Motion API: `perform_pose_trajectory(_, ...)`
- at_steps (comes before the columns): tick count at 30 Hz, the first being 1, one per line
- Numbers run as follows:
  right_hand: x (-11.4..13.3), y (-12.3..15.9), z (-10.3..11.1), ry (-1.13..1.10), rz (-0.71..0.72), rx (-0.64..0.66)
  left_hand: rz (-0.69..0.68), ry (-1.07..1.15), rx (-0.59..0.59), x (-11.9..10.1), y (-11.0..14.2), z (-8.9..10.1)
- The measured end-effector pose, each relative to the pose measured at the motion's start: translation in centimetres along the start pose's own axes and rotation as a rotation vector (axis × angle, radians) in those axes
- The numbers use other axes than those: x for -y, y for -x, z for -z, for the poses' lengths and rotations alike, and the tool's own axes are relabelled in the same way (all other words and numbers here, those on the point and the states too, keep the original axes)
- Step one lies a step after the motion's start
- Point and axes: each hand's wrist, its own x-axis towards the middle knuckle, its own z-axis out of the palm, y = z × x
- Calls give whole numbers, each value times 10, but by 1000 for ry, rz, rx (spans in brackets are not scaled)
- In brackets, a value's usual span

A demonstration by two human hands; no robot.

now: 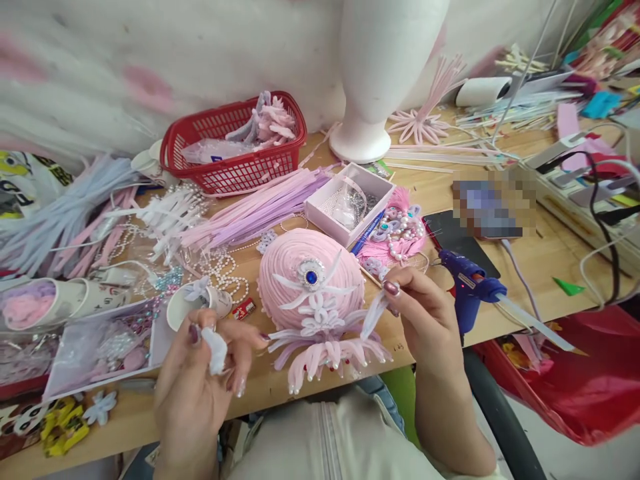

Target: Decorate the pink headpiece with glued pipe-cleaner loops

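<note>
My left hand (197,390) is closed in a pinch on a small white fuzzy piece (216,351); its exact shape is partly hidden by the fingers. Between the thumb and fingers of my right hand (425,313) is a pale lilac bent chenille stem (373,319). Between the hands sits a pink dome wrapped in chenille stems (280,263). On its front are a blue-gem ornament (311,277) and white fuzzy petals (320,320). Pink loops tipped with beads (320,363) fringe its near edge, by the table's front. Both hands are apart from the dome.
A blue glue gun (463,283) stands right of my right hand, near a phone (490,207). Behind the dome are a white box (325,223), a red basket (220,177) and a white mannequin head (373,80). Paper cups (173,310) and bundled chenille stems (90,207) crowd the left.
</note>
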Motion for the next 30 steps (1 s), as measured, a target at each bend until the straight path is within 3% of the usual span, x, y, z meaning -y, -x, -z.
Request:
perform_pose_trajectory(4, 7, -6, 0, -171, -112, -29, -74, -17, 88, -2, -7, -1)
perform_pose_trajectory(8, 22, -9, -1, -217, -191, 42, -102, -62, 139, -10, -8, 4)
perform_pose_trajectory(15, 55, 3, 7, -126, -265, 221, -39, -439, 184, -42, 17, 39)
perform_pose_trajectory(17, 61, 9, 11, -99, -293, 234, -33, -417, 129, -49, 21, 50)
perform_pose_trajectory(19, 63, 16, 12, -95, -255, 229, -108, -251, 126, -51, 21, 54)
perform_pose_trajectory(21, 64, 21, 7, -128, -119, 181, -198, -2, 169, -52, 17, 47)
perform_pose_trajectory(25, 70, 25, -18, -196, 163, 113, -172, 315, 289, -54, 11, 9)
perform_pose_trajectory(28, 79, 21, -44, -100, 250, 300, -80, 474, 356, -67, 14, -17)
perform_pose_trajectory(30, 84, 17, -63, -31, 222, 465, 4, 572, 345, -82, 20, -25)
